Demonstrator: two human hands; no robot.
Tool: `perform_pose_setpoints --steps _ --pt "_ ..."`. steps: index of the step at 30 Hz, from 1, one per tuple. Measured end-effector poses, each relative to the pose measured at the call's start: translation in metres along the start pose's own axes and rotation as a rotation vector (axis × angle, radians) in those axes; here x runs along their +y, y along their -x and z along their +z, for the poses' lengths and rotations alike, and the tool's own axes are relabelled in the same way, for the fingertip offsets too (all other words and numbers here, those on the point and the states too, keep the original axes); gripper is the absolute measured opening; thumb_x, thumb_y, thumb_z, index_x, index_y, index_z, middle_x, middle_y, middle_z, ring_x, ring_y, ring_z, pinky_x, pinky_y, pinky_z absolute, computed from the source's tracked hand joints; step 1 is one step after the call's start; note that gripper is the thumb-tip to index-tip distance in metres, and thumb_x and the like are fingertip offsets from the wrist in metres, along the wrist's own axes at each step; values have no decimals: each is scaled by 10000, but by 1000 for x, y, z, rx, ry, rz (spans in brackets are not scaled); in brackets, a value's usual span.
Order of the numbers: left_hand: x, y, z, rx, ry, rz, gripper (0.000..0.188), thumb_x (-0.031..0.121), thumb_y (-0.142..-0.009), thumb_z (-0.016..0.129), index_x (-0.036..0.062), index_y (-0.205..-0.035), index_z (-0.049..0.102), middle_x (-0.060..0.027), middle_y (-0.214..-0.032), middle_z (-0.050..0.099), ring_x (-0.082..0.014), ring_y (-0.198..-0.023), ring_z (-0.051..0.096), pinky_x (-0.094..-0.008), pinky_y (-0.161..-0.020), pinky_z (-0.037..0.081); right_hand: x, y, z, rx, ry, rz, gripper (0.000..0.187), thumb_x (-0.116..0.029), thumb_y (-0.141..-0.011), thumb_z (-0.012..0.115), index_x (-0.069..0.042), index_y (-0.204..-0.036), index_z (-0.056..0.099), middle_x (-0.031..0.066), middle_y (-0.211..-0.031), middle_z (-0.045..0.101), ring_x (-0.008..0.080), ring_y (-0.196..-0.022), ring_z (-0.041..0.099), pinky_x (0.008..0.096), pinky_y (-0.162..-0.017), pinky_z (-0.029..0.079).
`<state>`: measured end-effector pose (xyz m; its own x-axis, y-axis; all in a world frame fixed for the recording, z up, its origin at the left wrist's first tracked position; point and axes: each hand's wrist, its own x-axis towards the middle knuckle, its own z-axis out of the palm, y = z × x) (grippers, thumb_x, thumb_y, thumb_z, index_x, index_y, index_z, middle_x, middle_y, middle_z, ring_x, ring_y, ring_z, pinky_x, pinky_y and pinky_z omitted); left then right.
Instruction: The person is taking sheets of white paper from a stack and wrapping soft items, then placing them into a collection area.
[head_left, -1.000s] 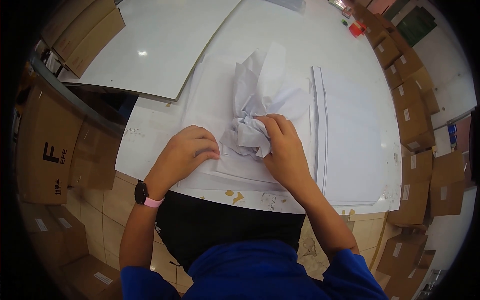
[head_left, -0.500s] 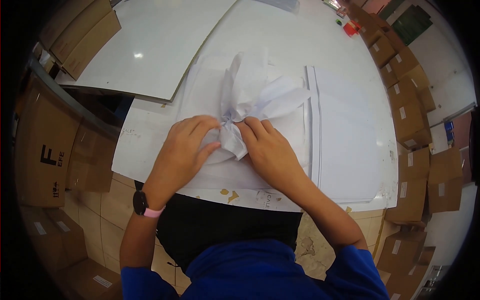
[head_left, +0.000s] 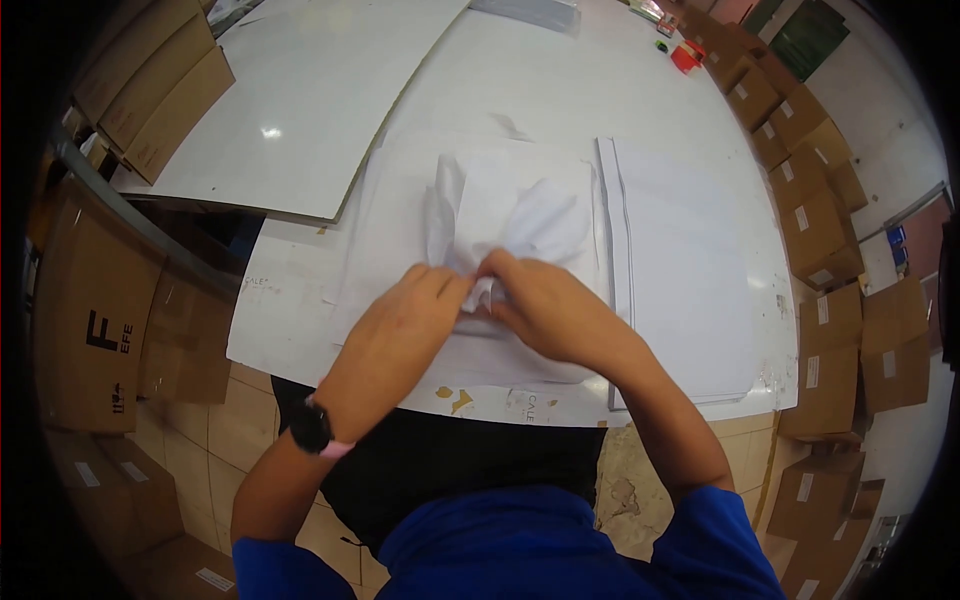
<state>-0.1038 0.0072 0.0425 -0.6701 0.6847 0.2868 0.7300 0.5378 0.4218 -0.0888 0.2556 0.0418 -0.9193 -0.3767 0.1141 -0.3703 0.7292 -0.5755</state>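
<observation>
Both hands meet over a crumpled sheet of thin white paper at the middle of the table. My left hand pinches its gathered near end from the left, the fingers pressed together. From the right, my right hand grips the same gathered part with curled fingers. Loose flaps of the sheet stand up beyond my fingertips. Underneath lies a spread pile of thin white sheets. The part of the paper between my fingers is mostly hidden.
A stack of larger white sheets lies to the right on the white table. A raised white board covers the far left. Cardboard boxes line the right side; others stand at left. A red object sits far back.
My left hand has come in to the right and its spread fingers have closed on the paper. The gathered end is now squeezed between both hands, and the flaps have sunk lower.
</observation>
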Motion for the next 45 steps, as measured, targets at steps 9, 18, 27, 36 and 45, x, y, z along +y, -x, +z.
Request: perform_pose_setpoints --steps 9,18,27,36,45 --pt "-24 -26 -6 -104 228 -44 149 57 -1020 761 -72 -1096 759 -272 -1021 767 -481 -991 722 -508 -921 600 -46 40 -1 321 506 -182 622 -246 -984 872 -63 -1541 666 132 -1522 693 338 -1307 674 527 -1157 515" --pt "-37 -62 -23 -378 103 -270 267 212 -1008 858 -38 -1072 788 -271 -974 751 -447 -899 702 -481 -834 553 -15 18 33 281 348 -169 589 -301 -949 895 8 -1422 730 141 -1423 745 347 -1375 649 555 -1281 433" --pt "27 -14 11 27 -156 0 594 85 -933 864 -17 -1485 670 -180 -1463 708 -402 -1428 634 -492 -1249 504 11 -9 5 16 25 56 353 -228 -1027 829 7 -1289 800 226 -1197 824 422 -1214 730 506 -1148 522" --pt "-15 -34 21 4 -53 -149 362 80 -1077 736 -46 -1417 733 -225 -1285 784 -393 -1253 724 -485 -1077 590 5 -5 20 428 378 -162 324 -308 -1090 789 -59 -1295 817 117 -1151 823 316 -1228 742 645 -1316 383" --pt "-16 -52 28 85 -110 -133 355 64 -1097 710 -51 -1433 728 -218 -1278 784 -397 -1220 730 -489 -1070 586 30 -36 13 152 335 58 306 -306 -1191 649 -60 -1201 829 132 -1069 830 336 -1136 752 641 -1293 394"
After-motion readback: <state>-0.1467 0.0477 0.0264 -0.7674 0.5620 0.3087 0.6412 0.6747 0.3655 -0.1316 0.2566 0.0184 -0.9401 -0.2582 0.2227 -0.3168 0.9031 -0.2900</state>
